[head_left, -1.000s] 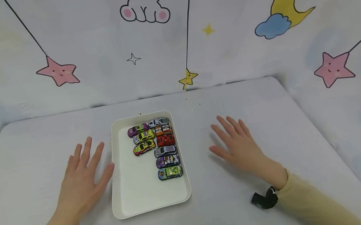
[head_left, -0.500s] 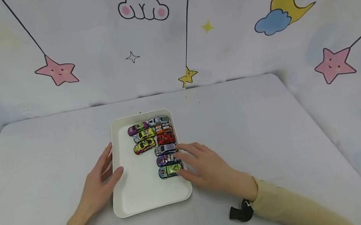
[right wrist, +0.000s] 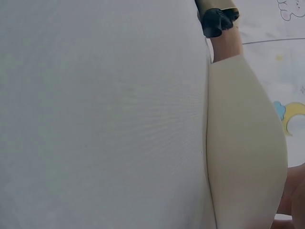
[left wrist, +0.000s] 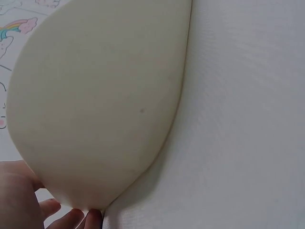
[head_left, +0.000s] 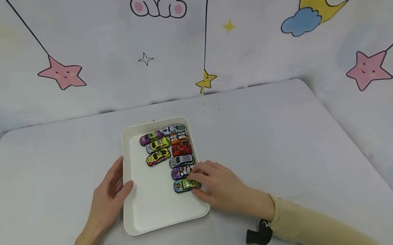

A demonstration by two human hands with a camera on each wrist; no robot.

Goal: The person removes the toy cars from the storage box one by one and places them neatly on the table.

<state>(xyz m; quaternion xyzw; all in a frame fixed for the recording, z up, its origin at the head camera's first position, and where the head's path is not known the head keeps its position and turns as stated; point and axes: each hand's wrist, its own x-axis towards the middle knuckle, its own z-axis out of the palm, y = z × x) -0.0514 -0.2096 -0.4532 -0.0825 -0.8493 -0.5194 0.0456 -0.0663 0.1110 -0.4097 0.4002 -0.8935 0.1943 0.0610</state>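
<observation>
My left hand (head_left: 109,194) rests against the left rim of the white tray (head_left: 148,207), thumb laid over the edge and the other fingers (head_left: 118,171) loosely curved along the outside wall, so it steadies the tray rather than lifts it. The left wrist view shows only the tray's pale underside and wall with my fingertips just below it. The tray looks like thin, stiff plastic, light, and I judge it would slide easily on the smooth surface (head_left: 279,135) if I let go.

Just past my left thumb, inside the tray, three small cars lie in a short column; beside them runs a longer column of six. My right hand (head_left: 222,187) lies at the near end of that column, fingers curled down over the green toy car (head_left: 184,185), which sits against the tray's right wall. Whether they already pinch it I cannot tell. The car looks hard, glossy and light, on free wheels, so I judge it best taken by its two long sides, not the slick roof
</observation>
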